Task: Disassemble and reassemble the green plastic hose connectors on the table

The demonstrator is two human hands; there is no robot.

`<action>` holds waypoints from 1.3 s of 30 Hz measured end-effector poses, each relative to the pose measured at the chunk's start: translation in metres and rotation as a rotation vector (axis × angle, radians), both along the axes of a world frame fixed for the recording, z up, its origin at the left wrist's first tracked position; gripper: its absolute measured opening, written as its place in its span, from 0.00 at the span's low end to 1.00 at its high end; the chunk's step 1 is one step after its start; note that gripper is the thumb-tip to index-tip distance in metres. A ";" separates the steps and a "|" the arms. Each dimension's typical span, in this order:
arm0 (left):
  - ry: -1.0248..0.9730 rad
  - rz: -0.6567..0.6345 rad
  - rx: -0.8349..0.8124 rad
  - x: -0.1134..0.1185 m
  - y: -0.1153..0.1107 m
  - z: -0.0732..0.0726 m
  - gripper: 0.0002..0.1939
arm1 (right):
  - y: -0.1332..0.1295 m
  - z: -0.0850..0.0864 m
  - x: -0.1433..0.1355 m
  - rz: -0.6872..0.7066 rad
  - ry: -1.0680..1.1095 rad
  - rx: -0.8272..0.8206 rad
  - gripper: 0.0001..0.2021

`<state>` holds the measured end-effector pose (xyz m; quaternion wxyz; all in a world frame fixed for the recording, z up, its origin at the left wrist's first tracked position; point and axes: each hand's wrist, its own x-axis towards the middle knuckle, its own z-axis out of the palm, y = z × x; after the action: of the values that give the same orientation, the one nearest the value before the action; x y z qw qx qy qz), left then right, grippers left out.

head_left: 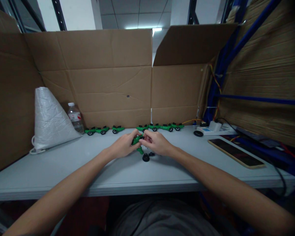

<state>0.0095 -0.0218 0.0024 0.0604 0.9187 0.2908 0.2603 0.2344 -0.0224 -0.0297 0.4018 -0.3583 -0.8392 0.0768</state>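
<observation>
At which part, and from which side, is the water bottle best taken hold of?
I would grip the water bottle by its upper body, below the white cap, from the front right, above the green toy cars. That rounded part is exposed, while the silvery bag crowds its lower left and the cardboard stands behind.

A partly hidden green toy (136, 140) is held near a black wheel (146, 157).

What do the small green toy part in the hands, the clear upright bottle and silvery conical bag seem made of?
Small green toy part between left hand and right hand: probably moulded plastic, from its even colour; finish unclear.
Clear upright bottle: likely smooth plastic, being transparent.
Silvery conical bag: perhaps plastic film or coated fabric; its creased, shiny surface fits either.
</observation>
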 end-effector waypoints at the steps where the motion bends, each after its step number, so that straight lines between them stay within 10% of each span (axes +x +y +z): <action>1: -0.004 0.004 -0.002 0.000 0.000 0.000 0.13 | 0.000 0.000 0.000 -0.001 -0.001 -0.005 0.13; 39: 0.095 -0.005 0.008 -0.001 0.004 -0.004 0.09 | -0.005 0.002 0.000 0.034 -0.060 -0.049 0.13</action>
<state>0.0081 -0.0180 -0.0020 0.0437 0.9310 0.2901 0.2174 0.2341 -0.0274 -0.0281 0.3660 -0.3558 -0.8548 0.0935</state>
